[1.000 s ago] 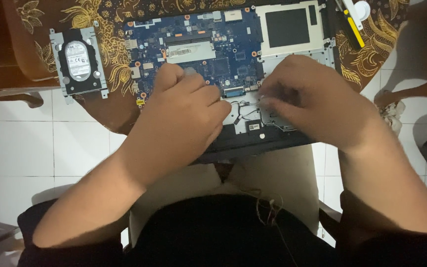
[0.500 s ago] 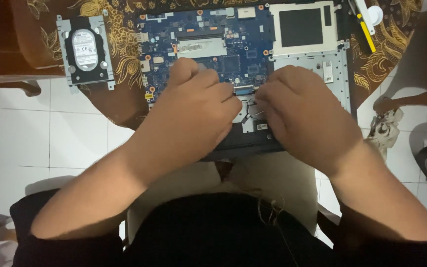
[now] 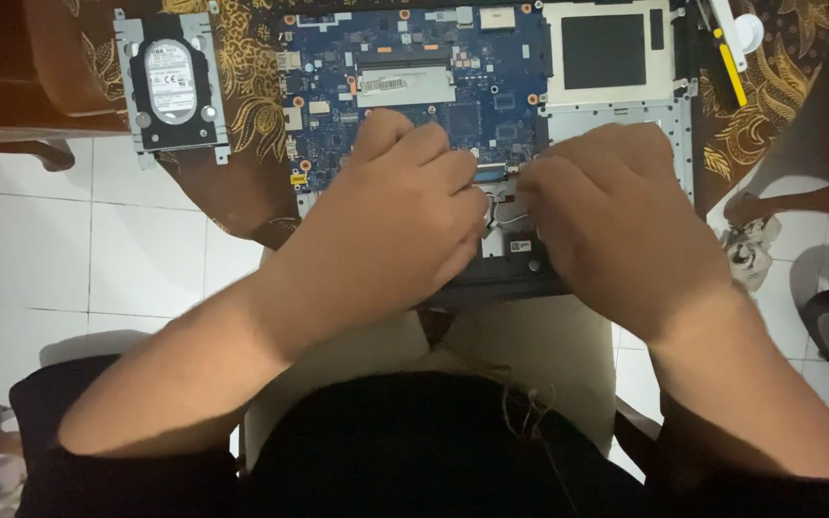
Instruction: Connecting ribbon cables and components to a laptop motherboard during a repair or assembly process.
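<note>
The left hand (image 3: 405,216) and the right hand (image 3: 606,225) rest curled on the blue circuit board (image 3: 414,86) of an open laptop, fingertips close together over a small connector (image 3: 493,175). I cannot tell if they pinch anything. Left of the board lies a hard drive (image 3: 173,84) in a grey frame, with a white round-ended label. A yellow tool (image 3: 729,72) lies at the right.

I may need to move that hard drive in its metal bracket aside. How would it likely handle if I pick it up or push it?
The hard drive looks like a rigid metal block in a flat bracket, so probably stiff and heavy for its size. Lying flat on the patterned cloth, it should neither roll nor tip, and a push may drag the cloth. It is likely shock-sensitive, so lift gently.
</note>
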